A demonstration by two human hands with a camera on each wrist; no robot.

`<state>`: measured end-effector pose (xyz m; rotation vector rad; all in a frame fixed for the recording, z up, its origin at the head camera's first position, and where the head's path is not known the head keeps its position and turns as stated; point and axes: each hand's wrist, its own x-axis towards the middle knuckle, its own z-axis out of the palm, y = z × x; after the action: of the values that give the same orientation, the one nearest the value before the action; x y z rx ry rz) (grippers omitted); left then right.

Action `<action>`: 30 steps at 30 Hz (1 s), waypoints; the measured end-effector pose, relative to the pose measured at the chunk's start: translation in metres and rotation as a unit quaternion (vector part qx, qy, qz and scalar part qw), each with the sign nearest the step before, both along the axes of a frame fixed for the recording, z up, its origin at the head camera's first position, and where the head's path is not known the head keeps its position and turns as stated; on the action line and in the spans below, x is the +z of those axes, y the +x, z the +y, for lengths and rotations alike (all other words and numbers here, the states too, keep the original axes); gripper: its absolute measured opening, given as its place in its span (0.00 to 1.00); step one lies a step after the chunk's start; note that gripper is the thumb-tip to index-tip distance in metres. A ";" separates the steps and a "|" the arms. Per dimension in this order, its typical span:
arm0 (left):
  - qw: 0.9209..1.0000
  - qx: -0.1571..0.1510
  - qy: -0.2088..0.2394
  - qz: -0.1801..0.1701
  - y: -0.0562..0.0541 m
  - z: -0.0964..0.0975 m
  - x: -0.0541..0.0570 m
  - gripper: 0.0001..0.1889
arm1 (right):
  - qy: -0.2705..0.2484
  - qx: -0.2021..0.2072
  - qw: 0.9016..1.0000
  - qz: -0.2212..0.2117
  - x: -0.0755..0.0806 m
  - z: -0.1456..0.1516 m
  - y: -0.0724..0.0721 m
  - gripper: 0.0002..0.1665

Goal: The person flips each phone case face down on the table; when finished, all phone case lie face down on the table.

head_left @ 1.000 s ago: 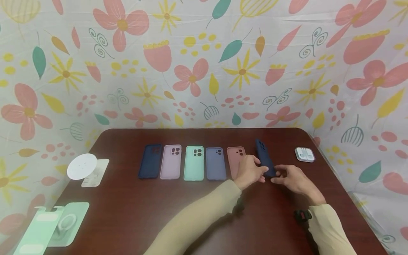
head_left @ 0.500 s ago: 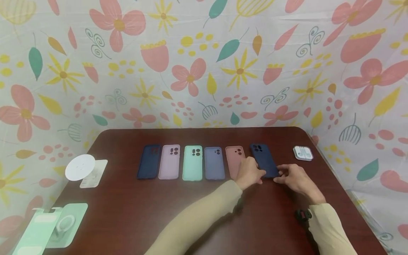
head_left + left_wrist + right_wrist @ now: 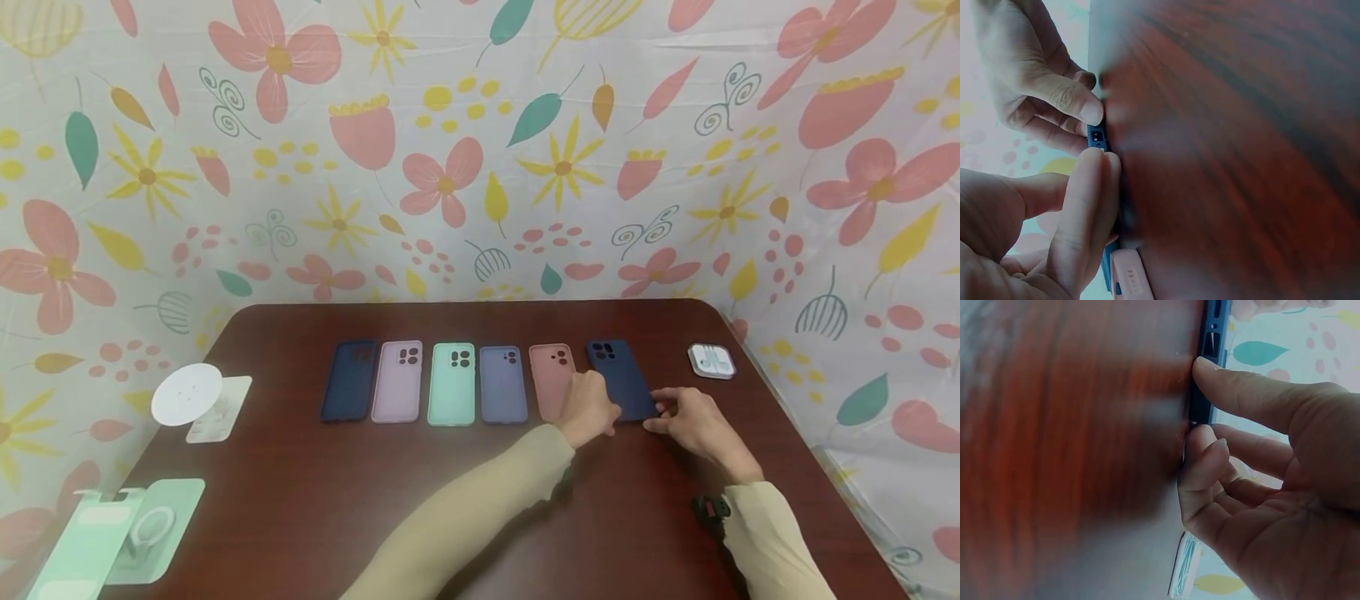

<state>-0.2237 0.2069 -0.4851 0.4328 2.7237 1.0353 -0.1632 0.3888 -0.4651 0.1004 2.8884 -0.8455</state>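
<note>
In the head view, a dark blue phone case (image 3: 627, 385) lies flat at the right end of a row of cases, camera holes at its top left. My left hand (image 3: 587, 412) holds its lower left corner, two fingers along the bottom edge in the left wrist view. My right hand (image 3: 693, 422) pinches the lower right corner; the right wrist view shows its thumb (image 3: 1229, 380) on the bottom edge and curled fingers at the side. The charging-port opening (image 3: 1096, 135) shows between the hands. A pink phone case (image 3: 551, 375) is partly hidden behind my left hand.
Left along the row lie blue-grey (image 3: 504, 387), mint (image 3: 452, 387), lilac (image 3: 397, 383) and navy (image 3: 348, 383) cases. Boxed earphones (image 3: 712, 362) sit at the right. A round white stand (image 3: 187, 394) and a mint folding stand (image 3: 153, 529) stand at the left edge.
The dark blue case was tilted up on its side; it has been lowered flat onto the table between both hands. The hands have barely shifted.
</note>
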 end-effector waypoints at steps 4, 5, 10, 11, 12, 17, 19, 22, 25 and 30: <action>1.000 0.000 0.002 0.003 0.001 -0.003 0.004 0.17 | 0.008 -0.003 1.000 0.006 0.000 -0.002 0.000 0.36; 1.000 -0.003 0.009 0.002 0.002 -0.006 0.006 0.18 | 0.010 -0.005 1.000 0.009 0.001 -0.002 0.001 0.38; 0.997 -0.011 0.065 -0.041 0.012 -0.031 0.030 0.12 | 0.011 -0.017 0.999 0.034 0.005 -0.013 0.006 0.45; 0.996 -0.012 0.071 -0.050 0.014 -0.037 0.033 0.08 | 0.009 -0.017 0.999 0.043 0.006 -0.017 0.007 0.46; 0.995 -0.011 0.076 -0.059 0.016 -0.042 0.037 0.10 | 0.006 -0.016 0.999 0.050 0.006 -0.021 0.008 0.46; 0.996 -0.020 0.063 -0.063 0.017 -0.068 0.042 0.13 | -0.011 -0.003 0.997 0.073 0.011 -0.045 0.011 0.44; 0.997 -0.019 0.050 -0.055 0.014 -0.077 0.038 0.11 | -0.019 0.004 0.997 0.071 0.012 -0.055 0.012 0.44; 0.999 -0.012 0.021 -0.038 0.003 -0.086 0.019 0.14 | -0.032 0.017 0.998 0.060 0.013 -0.070 0.011 0.44; 0.999 -0.016 0.002 -0.029 -0.008 -0.092 0.001 0.17 | -0.045 0.030 0.997 0.050 0.012 -0.081 0.009 0.44; 0.999 -0.034 -0.011 -0.035 -0.010 -0.102 -0.001 0.14 | -0.053 0.040 0.997 0.035 0.006 -0.094 0.005 0.48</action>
<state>-0.2333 0.1048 -0.4861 0.4733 2.6383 0.9825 -0.1586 0.2950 -0.4589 -0.0557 2.8821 -1.0035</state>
